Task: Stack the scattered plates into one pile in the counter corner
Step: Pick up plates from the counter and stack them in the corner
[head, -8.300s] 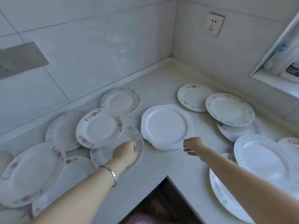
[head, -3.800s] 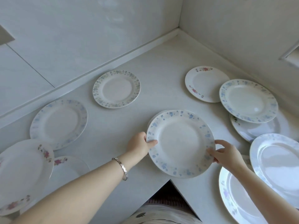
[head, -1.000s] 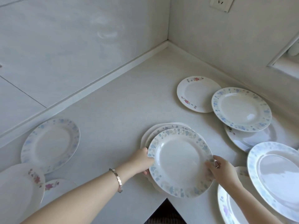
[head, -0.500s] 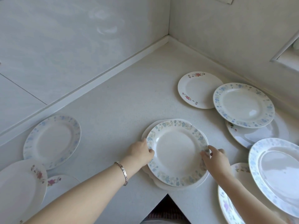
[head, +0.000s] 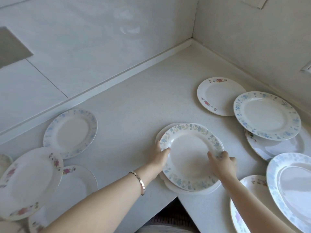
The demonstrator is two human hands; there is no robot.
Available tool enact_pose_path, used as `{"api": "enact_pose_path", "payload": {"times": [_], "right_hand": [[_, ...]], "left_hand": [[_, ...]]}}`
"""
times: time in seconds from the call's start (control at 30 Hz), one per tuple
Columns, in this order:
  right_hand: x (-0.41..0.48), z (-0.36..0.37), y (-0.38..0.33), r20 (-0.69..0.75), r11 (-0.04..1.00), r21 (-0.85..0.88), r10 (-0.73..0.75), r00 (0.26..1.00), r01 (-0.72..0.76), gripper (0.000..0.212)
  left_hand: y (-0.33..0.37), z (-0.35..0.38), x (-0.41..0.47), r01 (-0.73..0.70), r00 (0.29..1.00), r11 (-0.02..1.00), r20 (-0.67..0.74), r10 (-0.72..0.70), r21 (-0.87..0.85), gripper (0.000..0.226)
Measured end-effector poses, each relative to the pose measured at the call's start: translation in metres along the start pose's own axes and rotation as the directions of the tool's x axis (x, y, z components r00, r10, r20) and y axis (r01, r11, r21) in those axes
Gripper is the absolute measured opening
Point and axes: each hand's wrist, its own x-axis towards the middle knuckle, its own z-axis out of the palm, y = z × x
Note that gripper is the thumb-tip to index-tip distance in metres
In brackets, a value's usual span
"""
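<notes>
A pile of plates sits near the inner front edge of the L-shaped counter, topped by a plate with a green and blue leaf rim. My left hand grips the pile's left rim, thumb on top. My right hand rests on the pile's right rim, fingers spread. Loose plates lie to the left: a blue-rimmed plate, a red-flowered plate and another under it. On the right lie a red-flowered plate, a blue-rimmed plate and a large blue-rimmed plate.
The counter corner lies at the back between two tiled walls. A wall socket is at the top right. A further plate lies partly under the blue-rimmed one on the right. The counter's inner edge drops off just below the pile.
The view has shifted. My right hand has slid from the pile's right edge onto the top plate's rim. My left hand stays on the left rim; the pile has barely moved.
</notes>
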Motion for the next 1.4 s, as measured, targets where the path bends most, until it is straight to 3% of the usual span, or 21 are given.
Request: {"api": "enact_pose_path", "payload": {"times": [0.2, 0.3, 0.4, 0.47, 0.53, 0.73, 0.87, 1.0, 1.03, 1.1, 1.23, 1.33, 1.4], "right_hand": [[0.0, 0.004, -0.009, -0.027, 0.983, -0.186, -0.006, 1.0, 0.001, 0.06], [-0.024, 0.008, -0.019, -0.067, 0.917, -0.347, -0.235, 0.97, 0.198, 0.075], [-0.057, 0.021, -0.042, 0.164, 0.754, -0.362, -0.527, 0.834, 0.548, 0.061], [-0.08, 0.04, -0.06, 0.367, 0.702, -0.246, -0.571, 0.735, 0.668, 0.044], [-0.104, 0.066, -0.081, 0.503, 0.715, -0.118, -0.555, 0.662, 0.689, 0.031], [-0.181, 0.193, -0.138, 0.67, 0.841, 0.072, -0.44, 0.599, 0.537, 0.018], [-0.22, 0.288, -0.161, 0.713, 0.906, 0.057, -0.331, 0.618, 0.42, 0.045], [-0.241, 0.345, -0.169, 0.774, 0.99, 0.115, -0.14, 0.617, 0.08, 0.006], [-0.244, 0.352, -0.169, 0.779, 0.988, 0.157, -0.131, 0.614, 0.011, 0.003], [-0.245, 0.36, -0.17, 0.779, 0.973, 0.222, -0.134, 0.612, -0.07, 0.017], [-0.238, 0.342, -0.171, 0.734, 0.941, 0.318, -0.167, 0.658, -0.116, 0.017], [-0.222, 0.316, -0.163, 0.717, 0.933, 0.351, -0.213, 0.664, -0.08, 0.014], [-0.212, 0.293, -0.156, 0.717, 0.933, 0.356, -0.233, 0.657, -0.057, 0.011]], "left_hand": [[-0.004, -0.003, 0.002, -0.029, 0.999, 0.999, 0.017, 0.028, 0.039, 0.065], [-0.011, -0.017, -0.004, -0.088, 0.986, 0.991, -0.135, 0.1, 0.098, 0.061], [-0.029, -0.052, -0.02, -0.117, 0.96, 0.986, -0.239, 0.143, 0.12, 0.043], [-0.049, -0.086, -0.033, -0.136, 0.945, 0.98, -0.277, 0.173, 0.148, 0.03], [-0.072, -0.126, -0.046, -0.135, 0.922, 0.977, -0.341, 0.186, 0.168, 0.021], [-0.139, -0.256, -0.081, -0.043, 0.795, 0.989, -0.595, 0.12, 0.143, 0.014], [-0.174, -0.313, -0.1, -0.018, 0.721, 0.999, -0.691, 0.047, 0.048, 0.02], [-0.195, -0.341, -0.112, -0.027, 0.731, 0.999, -0.681, 0.032, 0.018, 0.026], [-0.198, -0.346, -0.113, -0.03, 0.732, 0.999, -0.68, 0.03, 0.012, 0.025], [-0.202, -0.356, -0.113, -0.039, 0.735, 0.999, -0.677, 0.021, -0.011, 0.026], [-0.2, -0.363, -0.107, -0.073, 0.749, 0.996, -0.657, 0.087, 0.049, 0.022], [-0.198, -0.368, -0.104, -0.025, 0.652, 0.995, -0.753, 0.093, 0.101, 0.038], [-0.196, -0.372, -0.101, 0.021, 0.648, 1.0, -0.762, 0.002, 0.021, 0.051]]}}
